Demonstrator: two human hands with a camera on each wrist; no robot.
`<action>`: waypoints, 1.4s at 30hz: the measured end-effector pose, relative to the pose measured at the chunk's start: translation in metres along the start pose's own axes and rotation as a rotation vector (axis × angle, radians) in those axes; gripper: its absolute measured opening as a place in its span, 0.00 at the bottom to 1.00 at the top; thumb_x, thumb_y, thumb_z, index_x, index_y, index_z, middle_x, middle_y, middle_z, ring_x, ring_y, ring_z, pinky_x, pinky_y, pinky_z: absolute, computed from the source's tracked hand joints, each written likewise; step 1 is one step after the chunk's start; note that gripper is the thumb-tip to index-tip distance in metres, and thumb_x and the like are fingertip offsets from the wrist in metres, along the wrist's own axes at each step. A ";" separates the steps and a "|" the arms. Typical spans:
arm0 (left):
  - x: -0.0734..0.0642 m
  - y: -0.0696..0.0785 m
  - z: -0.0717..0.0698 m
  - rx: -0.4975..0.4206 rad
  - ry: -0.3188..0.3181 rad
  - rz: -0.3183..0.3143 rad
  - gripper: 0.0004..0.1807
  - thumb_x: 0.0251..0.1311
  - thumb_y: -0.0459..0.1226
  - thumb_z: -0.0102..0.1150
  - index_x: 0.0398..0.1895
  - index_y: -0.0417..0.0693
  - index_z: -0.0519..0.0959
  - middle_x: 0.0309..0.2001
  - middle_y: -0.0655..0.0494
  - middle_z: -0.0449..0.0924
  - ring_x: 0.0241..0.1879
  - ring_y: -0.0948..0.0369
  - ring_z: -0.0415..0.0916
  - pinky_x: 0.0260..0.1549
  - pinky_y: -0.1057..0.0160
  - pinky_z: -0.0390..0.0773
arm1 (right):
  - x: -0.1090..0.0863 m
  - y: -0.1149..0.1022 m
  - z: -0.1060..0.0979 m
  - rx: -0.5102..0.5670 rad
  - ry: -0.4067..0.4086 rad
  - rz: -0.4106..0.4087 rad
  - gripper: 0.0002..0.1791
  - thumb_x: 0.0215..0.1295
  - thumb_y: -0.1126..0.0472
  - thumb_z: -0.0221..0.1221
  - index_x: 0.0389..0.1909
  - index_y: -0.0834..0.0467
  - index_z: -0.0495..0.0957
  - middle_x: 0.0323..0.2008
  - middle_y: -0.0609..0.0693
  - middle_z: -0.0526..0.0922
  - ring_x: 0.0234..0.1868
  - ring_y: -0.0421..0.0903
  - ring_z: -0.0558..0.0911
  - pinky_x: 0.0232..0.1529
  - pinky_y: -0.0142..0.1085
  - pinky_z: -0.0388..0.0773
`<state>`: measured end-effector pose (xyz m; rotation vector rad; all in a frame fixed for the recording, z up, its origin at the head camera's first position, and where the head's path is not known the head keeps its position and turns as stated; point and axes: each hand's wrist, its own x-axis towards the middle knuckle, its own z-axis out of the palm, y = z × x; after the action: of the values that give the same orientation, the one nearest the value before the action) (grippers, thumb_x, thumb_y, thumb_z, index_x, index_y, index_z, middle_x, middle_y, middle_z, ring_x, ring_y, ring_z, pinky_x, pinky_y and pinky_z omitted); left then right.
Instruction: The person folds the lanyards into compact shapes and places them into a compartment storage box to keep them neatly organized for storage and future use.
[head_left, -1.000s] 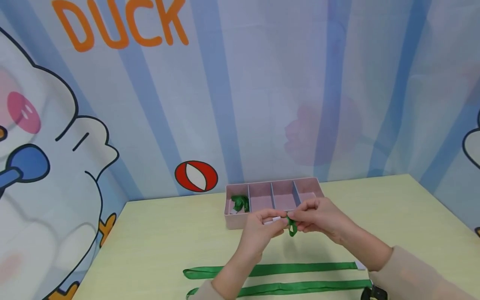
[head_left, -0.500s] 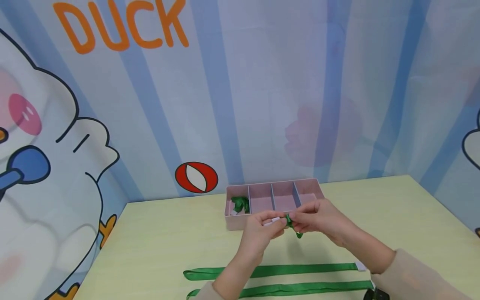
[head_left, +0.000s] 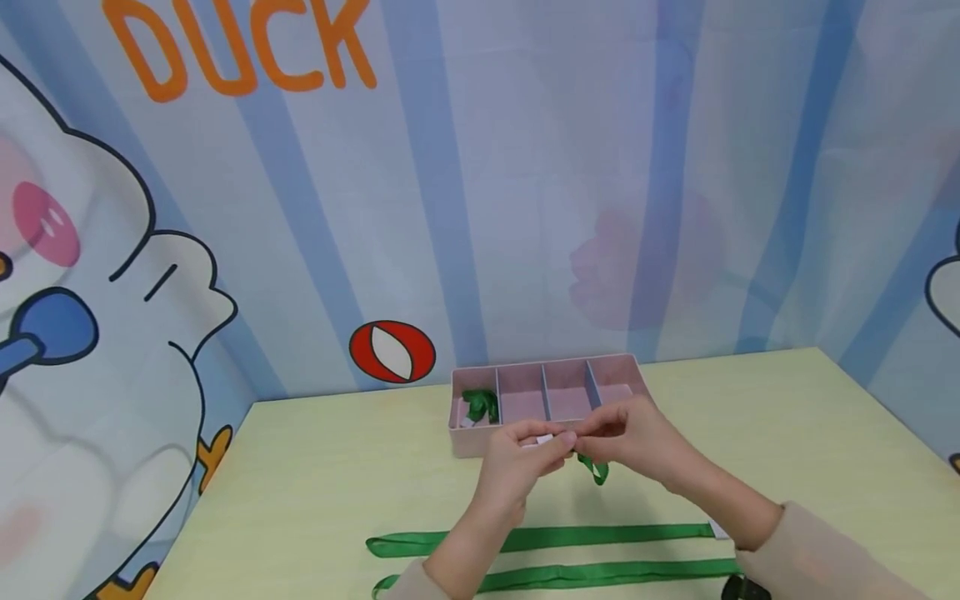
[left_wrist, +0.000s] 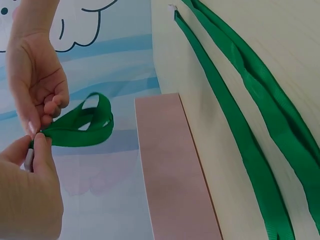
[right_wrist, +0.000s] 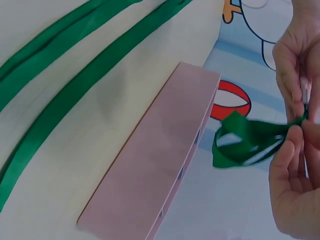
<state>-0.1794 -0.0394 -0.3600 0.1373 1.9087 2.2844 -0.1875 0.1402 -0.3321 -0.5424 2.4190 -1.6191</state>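
Both hands meet in the air in front of the pink box. My left hand [head_left: 513, 479] pinches a small white end piece [left_wrist: 29, 159] and the start of a green lanyard [left_wrist: 75, 138] between thumb and fingers. Touching its fingertips, my right hand [head_left: 637, 442] pinches the same lanyard at the gathered part. From the right hand's fingers a folded green loop sticks out, plain in both wrist views. The gathered part itself is mostly hidden by the fingertips.
Two more green lanyards, one [head_left: 615, 536] behind the other [head_left: 615, 575], lie stretched across the table [head_left: 315, 475]. A pink box [head_left: 468, 443] with several compartments stands behind the hands; a bundled green lanyard [head_left: 480, 406] sits in its leftmost one. A printed backdrop [head_left: 510, 208] rises behind.
My right hand has shifted slightly left, its fingertips now against the left hand's. The green loop below swung right and shows more openly. The left hand has stayed almost in place.
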 end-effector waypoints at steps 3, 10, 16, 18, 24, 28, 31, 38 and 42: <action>0.000 0.001 -0.002 -0.007 -0.009 -0.015 0.11 0.55 0.33 0.64 0.37 0.33 0.81 0.37 0.48 0.80 0.34 0.59 0.81 0.41 0.58 0.80 | -0.001 0.003 -0.007 -0.028 -0.085 -0.050 0.14 0.59 0.62 0.62 0.44 0.65 0.81 0.36 0.56 0.84 0.35 0.50 0.83 0.34 0.37 0.80; 0.000 0.006 -0.004 -0.006 -0.018 -0.039 0.10 0.57 0.32 0.62 0.40 0.33 0.80 0.35 0.51 0.80 0.31 0.63 0.80 0.40 0.61 0.81 | -0.004 0.019 -0.011 -0.231 -0.064 -0.221 0.24 0.52 0.56 0.68 0.51 0.57 0.77 0.36 0.51 0.74 0.29 0.44 0.70 0.27 0.34 0.72; 0.000 0.010 -0.006 -0.010 -0.022 -0.024 0.13 0.58 0.32 0.61 0.43 0.31 0.79 0.38 0.50 0.80 0.31 0.63 0.80 0.38 0.64 0.81 | -0.006 0.029 -0.011 -0.352 0.015 -0.260 0.23 0.52 0.55 0.68 0.50 0.53 0.77 0.40 0.45 0.77 0.36 0.42 0.71 0.33 0.37 0.71; 0.000 0.011 -0.006 -0.020 -0.023 -0.024 0.14 0.58 0.32 0.61 0.44 0.30 0.78 0.38 0.49 0.80 0.31 0.64 0.80 0.37 0.65 0.81 | -0.007 0.031 -0.012 -0.360 0.030 -0.260 0.19 0.54 0.56 0.67 0.47 0.52 0.78 0.40 0.43 0.80 0.38 0.41 0.73 0.34 0.38 0.72; -0.001 0.013 -0.007 -0.050 -0.028 -0.048 0.14 0.58 0.30 0.60 0.45 0.29 0.78 0.35 0.50 0.80 0.28 0.66 0.80 0.35 0.68 0.80 | -0.008 0.036 -0.016 -0.365 0.074 -0.281 0.09 0.58 0.60 0.63 0.41 0.52 0.82 0.35 0.42 0.82 0.34 0.39 0.76 0.35 0.38 0.75; -0.003 0.011 -0.008 -0.048 -0.034 -0.067 0.13 0.59 0.30 0.59 0.44 0.30 0.78 0.31 0.53 0.81 0.28 0.66 0.80 0.34 0.69 0.80 | -0.010 0.038 -0.016 -0.342 0.135 -0.295 0.06 0.61 0.63 0.61 0.38 0.53 0.83 0.30 0.40 0.82 0.30 0.37 0.77 0.33 0.35 0.76; -0.004 0.008 -0.009 -0.039 -0.054 -0.088 0.13 0.59 0.30 0.59 0.45 0.29 0.78 0.29 0.54 0.81 0.27 0.66 0.80 0.32 0.70 0.80 | -0.011 0.038 -0.015 -0.345 0.180 -0.329 0.07 0.60 0.66 0.60 0.38 0.55 0.83 0.27 0.41 0.82 0.27 0.35 0.76 0.30 0.34 0.75; -0.004 0.001 -0.011 -0.014 -0.130 -0.127 0.12 0.59 0.30 0.59 0.43 0.31 0.79 0.28 0.55 0.81 0.26 0.66 0.80 0.31 0.71 0.80 | -0.005 0.043 -0.009 -0.483 0.337 -0.541 0.12 0.51 0.74 0.64 0.33 0.56 0.78 0.19 0.41 0.76 0.16 0.31 0.67 0.16 0.28 0.67; -0.005 -0.002 -0.006 -0.025 -0.132 -0.152 0.11 0.58 0.28 0.59 0.43 0.29 0.79 0.29 0.53 0.82 0.26 0.65 0.80 0.30 0.70 0.80 | -0.002 0.045 -0.004 -0.714 0.506 -0.658 0.16 0.45 0.75 0.65 0.35 0.57 0.78 0.16 0.40 0.71 0.15 0.30 0.60 0.15 0.25 0.60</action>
<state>-0.1760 -0.0461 -0.3633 0.1322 1.7620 2.1435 -0.1956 0.1596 -0.3718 -1.2771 3.4787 -1.0747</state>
